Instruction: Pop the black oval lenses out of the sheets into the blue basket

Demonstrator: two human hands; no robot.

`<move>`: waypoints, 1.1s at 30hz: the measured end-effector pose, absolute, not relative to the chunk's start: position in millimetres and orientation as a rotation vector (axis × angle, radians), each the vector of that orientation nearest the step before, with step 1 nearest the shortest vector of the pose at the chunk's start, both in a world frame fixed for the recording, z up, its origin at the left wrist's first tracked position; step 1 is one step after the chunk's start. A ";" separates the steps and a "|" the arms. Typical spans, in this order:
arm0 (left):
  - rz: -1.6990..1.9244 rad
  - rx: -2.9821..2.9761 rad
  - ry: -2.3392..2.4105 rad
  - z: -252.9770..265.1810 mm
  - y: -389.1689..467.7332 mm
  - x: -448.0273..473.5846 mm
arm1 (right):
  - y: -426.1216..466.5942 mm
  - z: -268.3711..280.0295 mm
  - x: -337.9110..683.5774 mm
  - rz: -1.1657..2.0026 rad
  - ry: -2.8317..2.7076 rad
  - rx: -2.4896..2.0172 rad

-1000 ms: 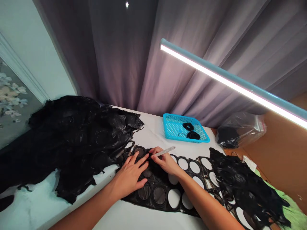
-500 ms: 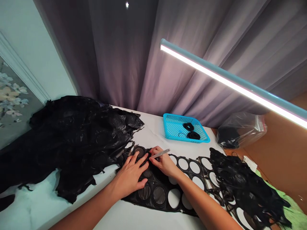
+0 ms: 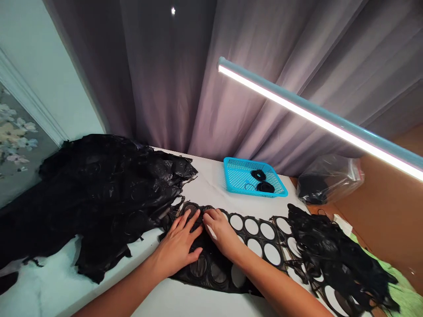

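A black rubbery sheet point(image 3: 214, 281) with rows of ring outlines lies on the white table. Some of its circles are cut through and show white; others are filled with dark film. My left hand point(image 3: 181, 244) rests flat on the sheet's left part, fingers spread. Just right of it, my right hand point(image 3: 221, 231) is closed low over the sheet's upper row. A slim silvery tool point(image 3: 211, 231) shows only as a pale sliver under that hand. Its kind and tip are hidden.
A large heap of black sheets point(image 3: 109, 189) covers the table's left side. Behind stands a blue basket point(image 3: 231, 188) holding black rings. More cut black scraps point(image 3: 330, 246) lie at right, by a clear plastic bag point(image 3: 343, 174). A tube lamp point(image 3: 307, 112) hangs above.
My right hand has turned and shifted slightly left and down, and the tool that stuck up from its fingers is now mostly hidden. My left hand stays in place on the sheet.
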State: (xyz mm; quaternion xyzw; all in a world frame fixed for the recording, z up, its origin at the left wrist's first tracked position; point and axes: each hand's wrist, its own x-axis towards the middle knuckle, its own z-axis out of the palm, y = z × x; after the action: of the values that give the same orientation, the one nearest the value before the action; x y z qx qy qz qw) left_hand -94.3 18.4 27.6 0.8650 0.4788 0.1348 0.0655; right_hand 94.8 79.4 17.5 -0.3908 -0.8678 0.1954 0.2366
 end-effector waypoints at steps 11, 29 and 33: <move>0.445 2.607 1.492 17.7 14.0 -95.8 | 137.2 58.0 136.8 0.182 -1.831 -1.309; 0.473 2.624 1.610 6.5 2.8 -112.7 | 117.5 26.2 64.6 1.048 -2.258 -0.761; 0.496 2.602 1.607 8.1 1.7 -113.8 | 116.0 26.5 62.9 1.069 -2.255 -0.764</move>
State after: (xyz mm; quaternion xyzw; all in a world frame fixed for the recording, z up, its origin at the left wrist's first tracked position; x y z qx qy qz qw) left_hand -113.8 1.7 8.1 0.8395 0.5187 0.1601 0.0217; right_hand 62.9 116.0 26.5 -0.2826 -0.8337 0.3951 0.2627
